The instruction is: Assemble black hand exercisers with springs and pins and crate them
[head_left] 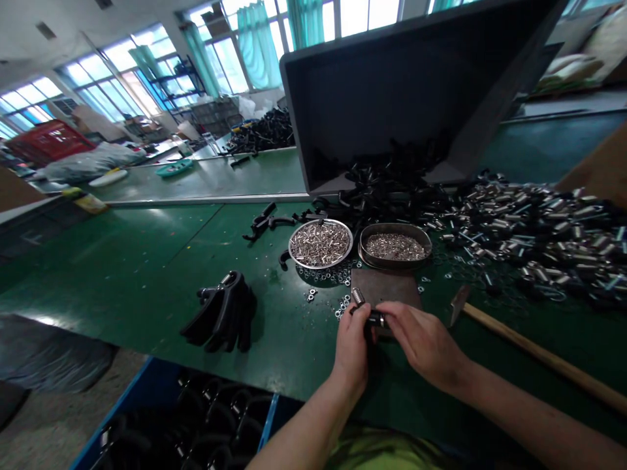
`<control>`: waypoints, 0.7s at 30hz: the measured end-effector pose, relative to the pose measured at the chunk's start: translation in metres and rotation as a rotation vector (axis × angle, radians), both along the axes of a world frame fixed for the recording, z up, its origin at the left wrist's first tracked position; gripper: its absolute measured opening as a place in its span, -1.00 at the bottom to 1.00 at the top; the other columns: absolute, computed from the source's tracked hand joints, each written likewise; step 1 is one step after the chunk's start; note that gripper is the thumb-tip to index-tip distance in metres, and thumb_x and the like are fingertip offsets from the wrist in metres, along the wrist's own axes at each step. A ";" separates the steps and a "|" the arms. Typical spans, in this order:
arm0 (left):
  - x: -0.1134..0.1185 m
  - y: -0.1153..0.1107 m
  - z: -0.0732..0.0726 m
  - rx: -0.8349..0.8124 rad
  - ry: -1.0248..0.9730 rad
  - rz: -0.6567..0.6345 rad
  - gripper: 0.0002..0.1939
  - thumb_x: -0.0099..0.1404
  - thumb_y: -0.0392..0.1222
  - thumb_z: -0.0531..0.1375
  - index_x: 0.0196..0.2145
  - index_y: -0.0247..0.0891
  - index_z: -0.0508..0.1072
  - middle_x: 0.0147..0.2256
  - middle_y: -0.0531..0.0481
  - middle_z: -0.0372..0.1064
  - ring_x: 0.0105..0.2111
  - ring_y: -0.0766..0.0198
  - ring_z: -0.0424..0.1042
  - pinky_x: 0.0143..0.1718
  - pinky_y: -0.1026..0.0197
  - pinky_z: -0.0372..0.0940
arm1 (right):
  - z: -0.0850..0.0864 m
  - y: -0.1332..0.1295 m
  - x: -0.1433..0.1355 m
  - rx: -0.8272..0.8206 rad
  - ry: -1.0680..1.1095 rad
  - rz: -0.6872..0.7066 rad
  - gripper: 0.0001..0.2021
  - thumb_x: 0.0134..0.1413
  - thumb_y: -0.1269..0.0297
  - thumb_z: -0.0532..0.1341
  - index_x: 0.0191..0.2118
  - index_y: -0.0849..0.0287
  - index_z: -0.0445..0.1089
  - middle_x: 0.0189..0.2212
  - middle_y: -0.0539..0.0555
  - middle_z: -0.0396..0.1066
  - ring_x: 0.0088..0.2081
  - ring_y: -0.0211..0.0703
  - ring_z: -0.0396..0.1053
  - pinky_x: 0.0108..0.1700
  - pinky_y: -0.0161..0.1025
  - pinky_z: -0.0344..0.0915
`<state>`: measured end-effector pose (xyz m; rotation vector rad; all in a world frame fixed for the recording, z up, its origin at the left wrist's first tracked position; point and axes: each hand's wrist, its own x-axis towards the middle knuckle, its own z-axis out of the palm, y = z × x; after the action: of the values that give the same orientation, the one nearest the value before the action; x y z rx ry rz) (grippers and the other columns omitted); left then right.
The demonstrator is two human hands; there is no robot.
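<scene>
While left hand [353, 339] and right hand [427, 339] clamp fingers on the part [375, 318] (likely for steadiness), the hammer [524, 343] lies handy.

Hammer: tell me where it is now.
In the head view, the hammer lies on the green table at right, between the right forearm and the heap of metal parts.

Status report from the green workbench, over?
Left hand and right hand on small black part, by metal plate. Hammer lying to the right. Loose metal rings near left hand; hands look unobstructed.
</scene>
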<state>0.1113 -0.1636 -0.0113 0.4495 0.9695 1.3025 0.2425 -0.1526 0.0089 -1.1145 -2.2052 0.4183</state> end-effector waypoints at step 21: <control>-0.009 0.007 0.007 0.136 0.331 -0.056 -0.82 0.21 -0.10 0.09 -0.38 -0.27 0.31 -0.50 0.11 0.17 -0.49 0.39 0.13 -0.41 0.34 0.11 | -0.003 -0.001 -0.004 -0.541 0.211 -0.184 -0.55 0.16 -0.10 -0.04 -0.03 0.14 0.24 -0.57 0.03 0.39 -0.55 -0.10 0.39 -0.51 -0.18 0.36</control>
<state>0.1026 -0.1567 -0.0046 0.8104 1.1359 1.2704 0.2390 -0.1539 0.0060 -1.4579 -1.8285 1.0406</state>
